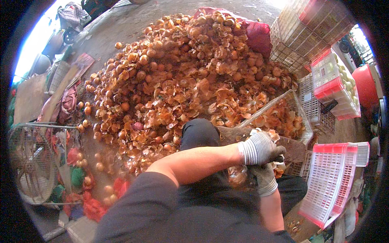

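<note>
My left hand, in a grey-white knit glove with dark fingertips, reaches across to the right of my knee and is closed. Just beneath it is my right hand, gloved alike and curled upward. Between them shows part of an onion with pale, papery skin; the hands hide most of it. What the left fingers grip is hidden. Loose onion skin shows beyond the left hand. Beside the right fingers lies another brown onion. A large heap of onions and dry skins spreads before my knees.
A pale crate holding skins stands ahead right. White-and-red crates stand at the right, one farther back holding pale onions. Tall crates and a red mesh sack bound the heap. A fan and red netting lie left.
</note>
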Motion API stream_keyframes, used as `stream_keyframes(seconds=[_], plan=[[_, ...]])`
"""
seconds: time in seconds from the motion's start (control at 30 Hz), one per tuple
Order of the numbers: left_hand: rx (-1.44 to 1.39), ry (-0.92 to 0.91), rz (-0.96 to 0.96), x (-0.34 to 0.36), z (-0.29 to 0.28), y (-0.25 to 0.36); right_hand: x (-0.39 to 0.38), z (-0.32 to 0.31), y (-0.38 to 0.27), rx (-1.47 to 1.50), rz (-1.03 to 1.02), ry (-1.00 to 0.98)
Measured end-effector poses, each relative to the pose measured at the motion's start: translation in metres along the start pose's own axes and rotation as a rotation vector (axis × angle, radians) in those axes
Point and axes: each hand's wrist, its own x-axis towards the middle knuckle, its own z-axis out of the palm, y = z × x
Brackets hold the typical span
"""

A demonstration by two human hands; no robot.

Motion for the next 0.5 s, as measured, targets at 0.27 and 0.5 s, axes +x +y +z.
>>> stream_keyframes(seconds=[0.27, 0.5], plan=[[0.127, 0.014, 0.114, 0.002, 0.003, -0.008, -0.01, 0.026, -0.025, -0.977, -0.234, 0.045], [0.012, 0.061, 0.043, 0.013, -0.026, -0.014, -0.007, 0.026, -0.04, -0.958, -0.145, 0.051]])
